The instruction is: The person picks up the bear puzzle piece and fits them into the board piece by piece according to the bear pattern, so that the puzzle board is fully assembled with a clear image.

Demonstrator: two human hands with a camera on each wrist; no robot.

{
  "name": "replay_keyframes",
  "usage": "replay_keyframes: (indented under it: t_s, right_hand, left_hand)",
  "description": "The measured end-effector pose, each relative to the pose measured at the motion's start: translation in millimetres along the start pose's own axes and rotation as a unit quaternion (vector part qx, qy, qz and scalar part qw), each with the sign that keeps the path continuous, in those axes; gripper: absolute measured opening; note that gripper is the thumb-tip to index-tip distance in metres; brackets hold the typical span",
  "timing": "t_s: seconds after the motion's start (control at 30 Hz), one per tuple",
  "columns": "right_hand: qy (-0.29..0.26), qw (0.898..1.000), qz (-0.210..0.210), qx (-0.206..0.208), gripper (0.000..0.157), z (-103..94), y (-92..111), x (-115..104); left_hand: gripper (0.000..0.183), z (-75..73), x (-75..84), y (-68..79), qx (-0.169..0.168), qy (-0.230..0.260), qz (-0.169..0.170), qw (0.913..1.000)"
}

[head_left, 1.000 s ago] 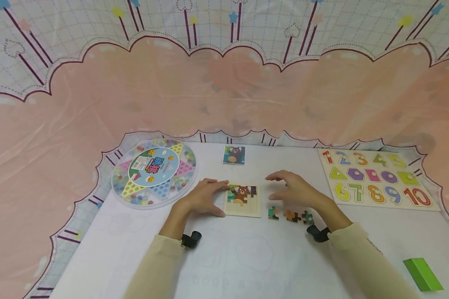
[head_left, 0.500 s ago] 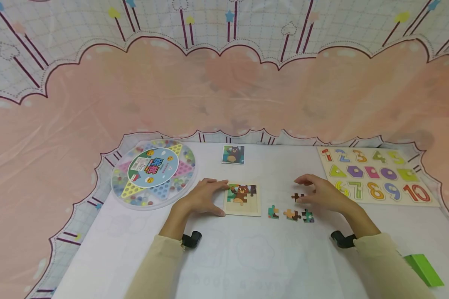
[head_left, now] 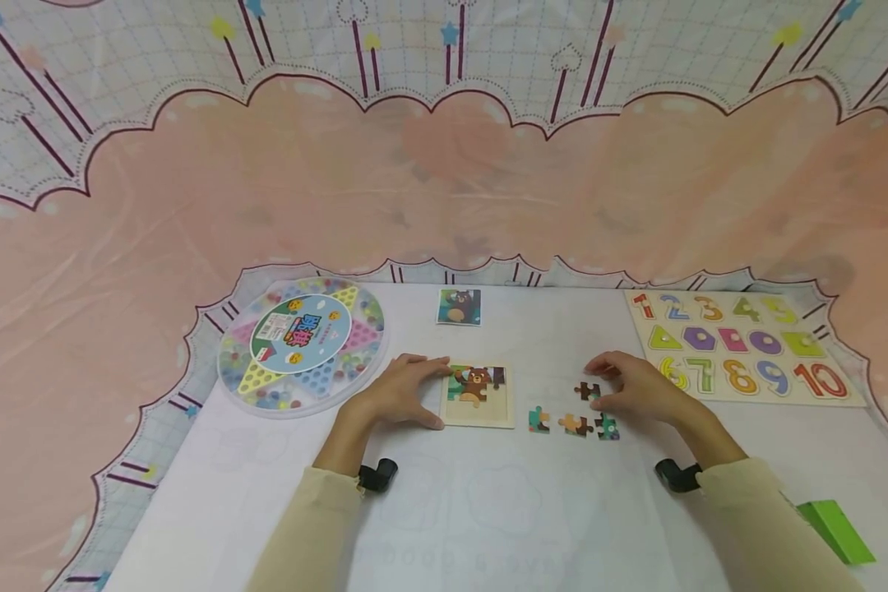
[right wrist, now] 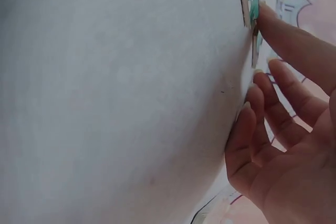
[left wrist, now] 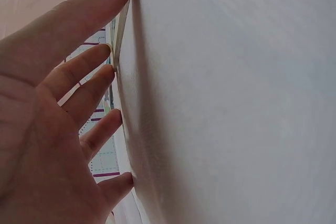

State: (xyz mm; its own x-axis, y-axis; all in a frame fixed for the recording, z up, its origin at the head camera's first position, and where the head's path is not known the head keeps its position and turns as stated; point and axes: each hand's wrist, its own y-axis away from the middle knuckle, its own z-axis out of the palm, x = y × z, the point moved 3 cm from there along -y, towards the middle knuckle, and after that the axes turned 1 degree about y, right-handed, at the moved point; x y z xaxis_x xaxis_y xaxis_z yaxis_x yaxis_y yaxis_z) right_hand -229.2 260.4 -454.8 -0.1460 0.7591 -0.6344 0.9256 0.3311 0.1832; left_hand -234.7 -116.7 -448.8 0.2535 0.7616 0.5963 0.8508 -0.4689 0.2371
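Note:
A wooden jigsaw board (head_left: 492, 415), its upper part filled with a bear picture, lies flat on the table. My left hand (head_left: 395, 390) stands at the board's left side, forefinger at the upper corner and thumb at the lower one; in the left wrist view the fingers (left wrist: 86, 95) are spread and fairly straight. To the right, my right hand (head_left: 647, 390) hovers over a dark brown puzzle piece (head_left: 586, 390), thumb and forefinger apart on either side of it. Nearby lie a teal piece (head_left: 538, 420), an orange-brown piece (head_left: 575, 425) and a green piece (head_left: 608, 427), partly beneath the thumb.
A bear picture card (head_left: 459, 307) lies behind the board. At the left is a round marble game box (head_left: 303, 345). A number and shape board (head_left: 743, 349) lies back right, and a green block (head_left: 834, 532) sits front right. A patterned cloth (head_left: 444, 181) hangs behind the table.
My right hand has moved right, from beside the board to the loose pieces, uncovering the brown piece. The left hand has stayed at the board.

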Motion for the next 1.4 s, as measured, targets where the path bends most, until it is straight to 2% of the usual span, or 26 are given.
replay_keyframes:
  t_s: [0.3, 0.53, 0.93, 1.23, 1.4]
  right_hand:
    - [0.019, 1.000, -0.010, 0.007, 0.038, 0.7, -1.7, -2.0]
    - [0.024, 1.000, -0.002, 0.005, 0.029, -0.6, -0.8, -1.5]
    - [-0.024, 0.999, 0.023, -0.011, 0.025, -9.3, -0.8, -9.7]
    - [-0.068, 0.998, -0.007, -0.014, 0.024, -6.6, -8.0, -23.9]
    - [-0.057, 0.998, -0.029, -0.008, 0.021, 4.8, -15.5, -36.3]
  left_hand:
    - [0.085, 0.4, -0.9, 1.3, 0.001, 0.005, -0.005, 1.0000]
    - [0.085, 0.2, -1.4, 1.2, 0.003, 0.008, -0.004, 1.0000]
    - [0.084, 1.2, -1.6, 0.5, 0.000, 0.004, -0.003, 1.0000]
    - [0.084, 0.9, -1.8, 0.3, 0.002, 0.002, -0.005, 1.0000]
    - [0.085, 0.2, -1.3, 0.2, -0.001, -0.002, -0.005, 1.0000]
